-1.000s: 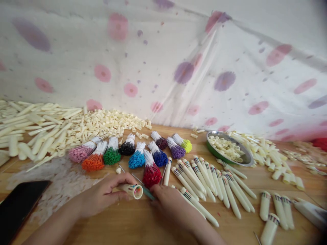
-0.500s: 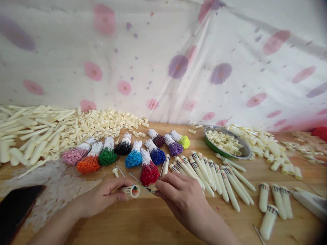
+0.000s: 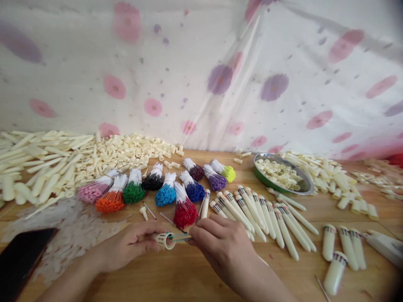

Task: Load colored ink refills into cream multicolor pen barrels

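Note:
My left hand (image 3: 135,241) pinches a cream slotted pen barrel piece (image 3: 161,240), its round open end turned to the right with small coloured parts inside. Facing it, my right hand (image 3: 222,241) is closed on thin pen refills (image 3: 182,239), greyish and teal, whose visible ends reach into that opening. My fingers hide their other ends. Just beyond the hands lies a red-tipped bundle of refills (image 3: 185,212). A cream pen (image 3: 205,204) stands close behind my right hand, and a small cream stem piece (image 3: 144,212) lies behind my left.
More colour-tipped bundles, such as the orange one (image 3: 110,201), line the table's middle. Cream parts (image 3: 47,163) heap up at the left. Multicolour pens (image 3: 267,218) lie right, near a metal bowl (image 3: 307,186) of slotted pieces. A dark phone (image 3: 27,260) rests at left.
The refills in my right hand now extend into the slotted piece's opening, where before their ends were just outside it. My left hand has shifted slightly right and down in view.

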The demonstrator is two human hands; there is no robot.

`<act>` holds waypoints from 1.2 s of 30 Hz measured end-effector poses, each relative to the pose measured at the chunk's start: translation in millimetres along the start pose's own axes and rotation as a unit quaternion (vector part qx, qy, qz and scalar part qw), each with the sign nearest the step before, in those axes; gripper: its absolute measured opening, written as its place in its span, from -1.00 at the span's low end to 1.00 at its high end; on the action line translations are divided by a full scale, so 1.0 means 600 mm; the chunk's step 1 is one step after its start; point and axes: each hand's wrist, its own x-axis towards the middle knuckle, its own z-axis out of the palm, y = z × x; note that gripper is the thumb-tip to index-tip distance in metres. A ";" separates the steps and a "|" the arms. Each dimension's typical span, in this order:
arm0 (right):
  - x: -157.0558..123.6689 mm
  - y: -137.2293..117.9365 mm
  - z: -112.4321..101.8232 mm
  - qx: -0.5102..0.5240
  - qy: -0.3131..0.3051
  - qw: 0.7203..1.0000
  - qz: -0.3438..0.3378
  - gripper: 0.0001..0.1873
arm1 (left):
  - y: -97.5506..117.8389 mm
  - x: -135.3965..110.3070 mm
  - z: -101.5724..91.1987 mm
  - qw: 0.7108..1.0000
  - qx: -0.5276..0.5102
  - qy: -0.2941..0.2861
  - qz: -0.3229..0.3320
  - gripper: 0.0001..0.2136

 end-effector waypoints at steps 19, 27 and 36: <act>0.000 -0.004 -0.005 0.069 0.023 0.996 0.042 -0.74 | 0.023 -0.007 0.014 0.990 0.071 0.121 -0.023 -0.80; -0.007 0.001 -0.004 0.049 0.015 0.999 -0.017 -0.80 | 0.027 -0.009 0.017 0.988 0.083 0.128 -0.021 -0.80; -0.014 0.009 -0.010 -0.007 0.013 0.998 -0.057 -0.84 | 0.036 -0.011 0.024 0.979 0.089 0.182 -0.036 -0.91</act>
